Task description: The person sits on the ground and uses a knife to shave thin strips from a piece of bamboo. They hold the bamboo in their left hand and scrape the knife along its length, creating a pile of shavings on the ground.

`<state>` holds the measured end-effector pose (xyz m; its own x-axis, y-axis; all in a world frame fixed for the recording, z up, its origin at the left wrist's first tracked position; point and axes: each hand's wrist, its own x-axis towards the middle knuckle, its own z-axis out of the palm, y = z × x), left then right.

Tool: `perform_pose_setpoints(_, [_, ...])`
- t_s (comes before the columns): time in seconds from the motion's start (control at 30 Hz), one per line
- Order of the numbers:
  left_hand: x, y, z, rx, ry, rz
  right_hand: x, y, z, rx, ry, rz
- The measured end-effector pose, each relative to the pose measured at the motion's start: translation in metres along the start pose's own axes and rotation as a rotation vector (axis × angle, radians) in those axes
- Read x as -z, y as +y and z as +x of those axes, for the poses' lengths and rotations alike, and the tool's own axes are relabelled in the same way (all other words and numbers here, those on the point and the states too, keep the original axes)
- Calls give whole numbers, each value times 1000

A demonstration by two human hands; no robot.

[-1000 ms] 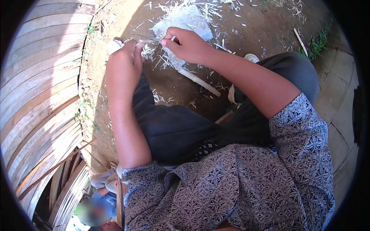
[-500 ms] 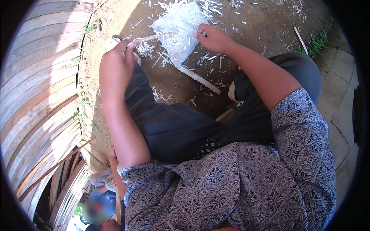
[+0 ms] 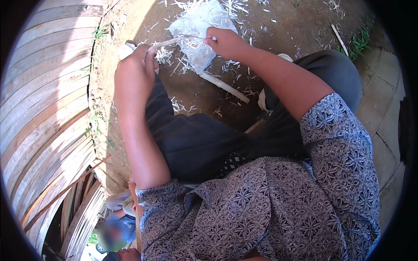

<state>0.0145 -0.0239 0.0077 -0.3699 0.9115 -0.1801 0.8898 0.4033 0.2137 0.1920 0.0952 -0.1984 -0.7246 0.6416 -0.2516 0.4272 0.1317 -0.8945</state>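
My left hand (image 3: pixel 138 65) is closed round a pale wooden stick (image 3: pixel 167 43), which points right over the shavings. My right hand (image 3: pixel 224 42) grips a thin knife (image 3: pixel 197 38); only its narrow grey blade shows, and the handle is hidden in the fist. The blade meets or overlaps the stick's far end; whether it bites into the wood is too small to tell. Beneath both lies a crumpled clear plastic sheet (image 3: pixel 199 58) strewn with pale wood shavings (image 3: pixel 185 65). A second, thicker pale stick (image 3: pixel 226 88) lies on the ground by the sheet's near corner.
Bare brown soil (image 3: pixel 287 26) surrounds the sheet, with another thin stick (image 3: pixel 339 39) at the far right. A slatted wooden wall (image 3: pixel 52 78) curves along the left. Paving slabs (image 3: pixel 379 113) run down the right. Another person (image 3: pixel 117 228) sits at the lower left.
My right hand has moved left with the knife, bringing the blade to the stick's end. My left hand and the stick have shifted only slightly.
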Motion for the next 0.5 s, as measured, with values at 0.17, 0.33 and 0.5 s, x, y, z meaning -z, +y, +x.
perform_pose_setpoints(0.17, [2, -13, 4, 41, -21, -5, 21, 44, -7, -57, 86, -276])
perform_pose_setpoints(0.33, [1, -9, 2, 16, -19, -10, 11, -37, -2, 20, 33, 82])
perform_pose_setpoints(0.5, [-2, 3, -1, -33, 17, 53, -11, -39, 8, 179, 35, 109])
